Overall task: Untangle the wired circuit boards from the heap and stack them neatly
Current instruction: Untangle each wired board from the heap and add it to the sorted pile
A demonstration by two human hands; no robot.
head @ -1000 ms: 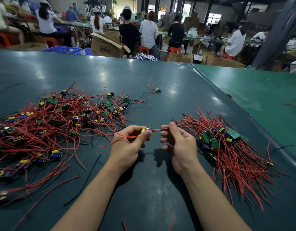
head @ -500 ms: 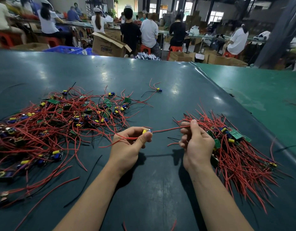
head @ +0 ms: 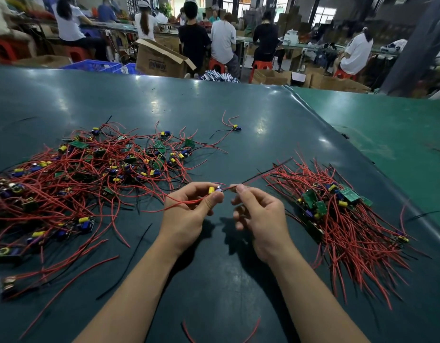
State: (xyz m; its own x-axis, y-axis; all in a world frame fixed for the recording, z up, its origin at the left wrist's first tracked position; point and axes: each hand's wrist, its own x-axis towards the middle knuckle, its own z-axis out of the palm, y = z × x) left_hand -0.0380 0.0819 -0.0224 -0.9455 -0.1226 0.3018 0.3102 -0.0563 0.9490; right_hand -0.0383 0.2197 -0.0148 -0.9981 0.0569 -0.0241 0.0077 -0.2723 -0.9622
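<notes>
Both hands are working above the dark green tabletop (head: 238,115), between two masses of wired boards. The left hand (head: 189,214) is holding one small board (head: 215,189) at its fingertips, its grip clamped on the part with the yellow cylinder showing. The right hand (head: 258,214) is pinching that board's red wire (head: 258,175) between thumb and forefinger, just beside the left; the remaining fingers are blurred, so their pose is uncertain. The wire is running up and right toward the sorted pile (head: 342,214), where boards are lying together with wires fanned toward the viewer. The tangled heap (head: 78,179) is spreading across the left of the tabletop. One stray board (head: 236,127) is lying apart, farther back. Seated workers (head: 221,38) are occupying benches behind.
</notes>
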